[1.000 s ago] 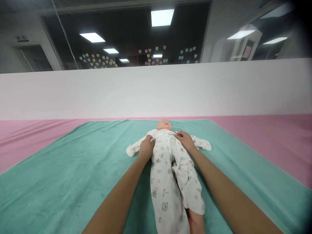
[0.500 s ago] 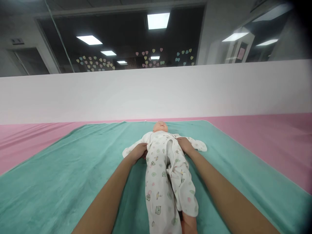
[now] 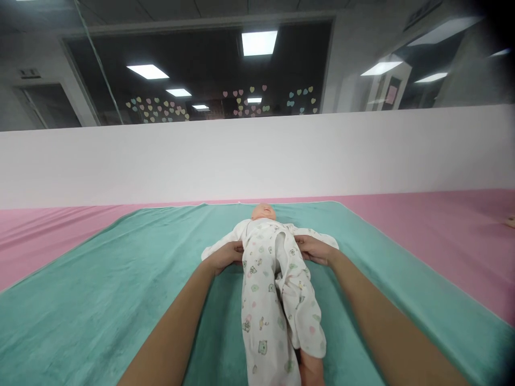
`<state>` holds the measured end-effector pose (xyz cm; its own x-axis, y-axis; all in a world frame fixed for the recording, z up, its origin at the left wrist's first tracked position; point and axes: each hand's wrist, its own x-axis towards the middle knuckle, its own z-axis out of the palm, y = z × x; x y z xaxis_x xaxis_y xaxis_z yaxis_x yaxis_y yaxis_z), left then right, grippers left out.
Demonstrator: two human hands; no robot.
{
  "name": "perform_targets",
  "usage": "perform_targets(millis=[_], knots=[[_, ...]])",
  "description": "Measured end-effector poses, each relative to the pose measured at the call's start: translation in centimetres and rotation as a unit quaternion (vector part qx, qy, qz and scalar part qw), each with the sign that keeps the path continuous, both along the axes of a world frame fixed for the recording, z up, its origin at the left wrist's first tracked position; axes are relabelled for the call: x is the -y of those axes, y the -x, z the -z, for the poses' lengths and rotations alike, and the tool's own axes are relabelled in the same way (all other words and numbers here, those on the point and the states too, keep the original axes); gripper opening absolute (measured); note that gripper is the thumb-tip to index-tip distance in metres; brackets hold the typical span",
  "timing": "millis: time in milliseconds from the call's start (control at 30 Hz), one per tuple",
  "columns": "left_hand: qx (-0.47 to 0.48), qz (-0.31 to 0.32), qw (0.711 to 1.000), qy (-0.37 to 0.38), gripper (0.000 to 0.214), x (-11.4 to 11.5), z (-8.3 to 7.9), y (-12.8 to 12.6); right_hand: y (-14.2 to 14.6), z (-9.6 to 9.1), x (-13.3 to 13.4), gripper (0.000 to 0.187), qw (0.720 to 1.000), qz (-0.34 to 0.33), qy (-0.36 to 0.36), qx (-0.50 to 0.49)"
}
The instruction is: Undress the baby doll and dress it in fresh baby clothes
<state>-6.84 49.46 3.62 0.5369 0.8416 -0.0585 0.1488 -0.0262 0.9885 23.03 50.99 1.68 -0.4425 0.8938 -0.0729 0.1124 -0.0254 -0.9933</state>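
Note:
A baby doll [image 3: 264, 212] lies on its back with its head at the far end. It wears a white long-sleeved top [image 3: 229, 239] and white baby pants [image 3: 261, 300] printed with small animals, split at the crotch. My left hand [image 3: 226, 255] is at the left side of the waist, its fingers closed at the edge of the pants and partly hidden. On the opposite side my right hand [image 3: 316, 249] pinches the pants near the waist, below the sleeve. A bare foot shows at the right pant leg's end; the left leg runs out of view.
Under the doll is a green blanket [image 3: 120, 289] with slight wrinkles, spread over a pink sheet [image 3: 434, 230]. A low white wall [image 3: 257, 155] runs behind it. Beyond stand dark windows [image 3: 201, 64] with heart stickers and reflected ceiling lights.
My right hand has turned inward and slid slightly down the waist, with its wrist farther out to the right. My left hand stays at its side, shifted a little. The view has tilted up slightly.

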Motion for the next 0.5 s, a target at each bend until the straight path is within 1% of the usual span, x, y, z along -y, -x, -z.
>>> perform_targets(millis=[67,133,233,300,367,500], knots=[[0.055,0.004,0.998,0.023,0.038,-0.3,0.5,-0.1,0.3,0.3,0.1,0.043,0.997,-0.020,0.024,-0.070],[0.117,0.002,0.992,0.041,0.041,-0.5,1.0,-0.5,0.7,0.6,0.0,0.046,0.991,-0.019,0.027,-0.128],[0.203,-0.024,0.977,0.054,0.043,-0.3,1.0,-1.5,1.6,0.8,-0.1,0.045,0.986,-0.002,0.024,-0.168],[0.236,-0.054,0.968,0.060,0.042,0.2,0.6,-2.2,2.0,0.8,-0.1,0.041,0.985,0.010,0.019,-0.174],[0.245,-0.098,0.962,0.069,0.037,0.7,-0.2,-2.5,2.4,0.7,-0.1,0.039,0.982,0.014,0.008,-0.188],[0.240,-0.179,0.952,0.066,0.018,1.6,-1.7,-2.5,3.2,0.7,-0.3,0.041,0.975,0.008,0.007,-0.221]])
